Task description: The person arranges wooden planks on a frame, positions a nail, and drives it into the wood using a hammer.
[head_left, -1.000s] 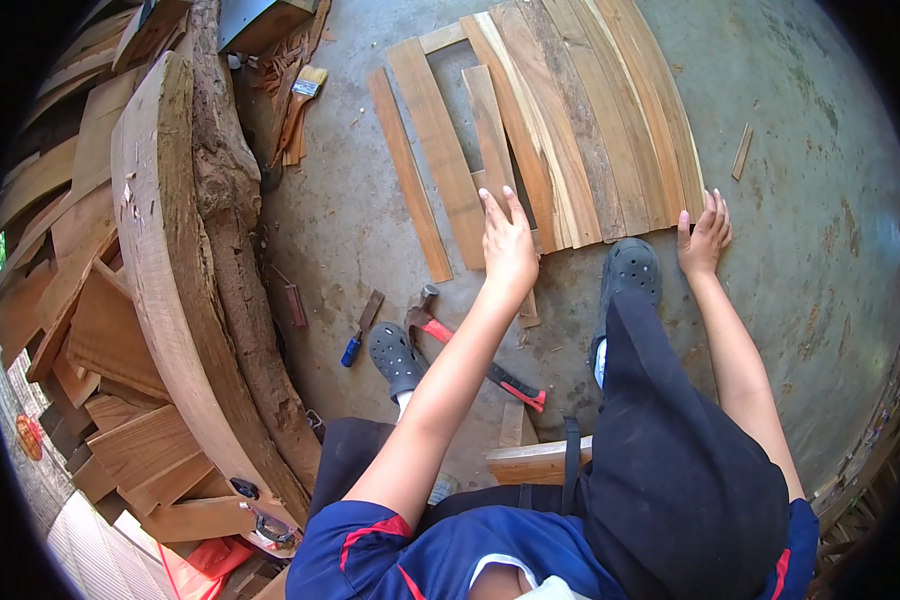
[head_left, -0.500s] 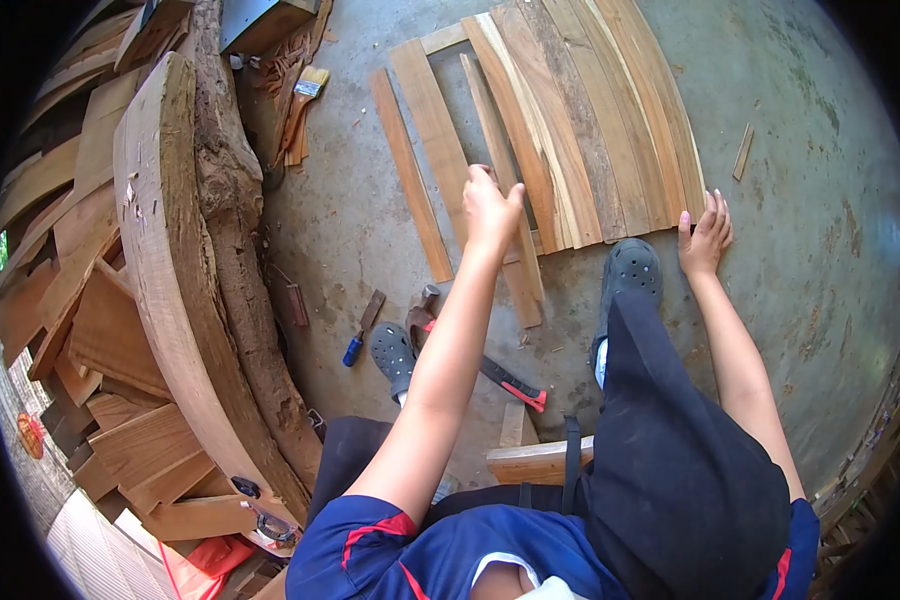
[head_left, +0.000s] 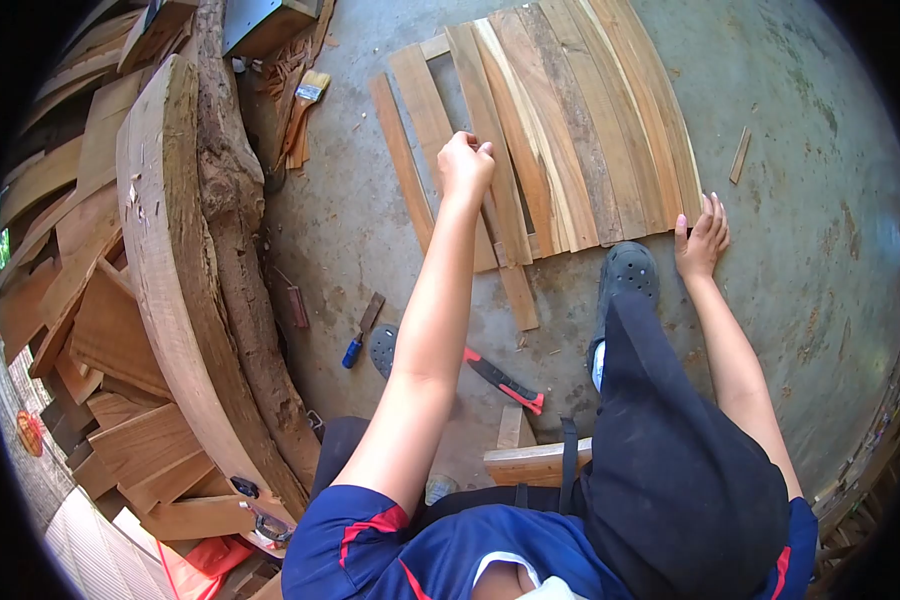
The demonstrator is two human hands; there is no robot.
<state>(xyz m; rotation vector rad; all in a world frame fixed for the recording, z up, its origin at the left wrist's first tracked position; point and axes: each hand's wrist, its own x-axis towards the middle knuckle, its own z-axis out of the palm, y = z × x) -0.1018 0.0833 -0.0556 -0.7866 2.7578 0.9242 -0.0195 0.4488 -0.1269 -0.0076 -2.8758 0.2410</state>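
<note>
Concrete floor [head_left: 800, 270]; log [head_left: 232, 200] along its left edge. Wooden slats [head_left: 590, 130] side by side, gaps toward left. Red-and-black handle [head_left: 504, 380] near slats, partly behind forearm. Left hand [head_left: 465, 165] over left slats, fingers curled, grip unclear. Right hand [head_left: 703, 237] open at slats' near right corner. Brush [head_left: 311, 88] beside log.

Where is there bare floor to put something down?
Widest: the concrete floor right of the slats, past the right hand. Smaller: between the rough log and the leftmost slat, beyond the blue-handled tool. Crowded: between the shoes, where a red-black handle lies, and the board pile.
</note>
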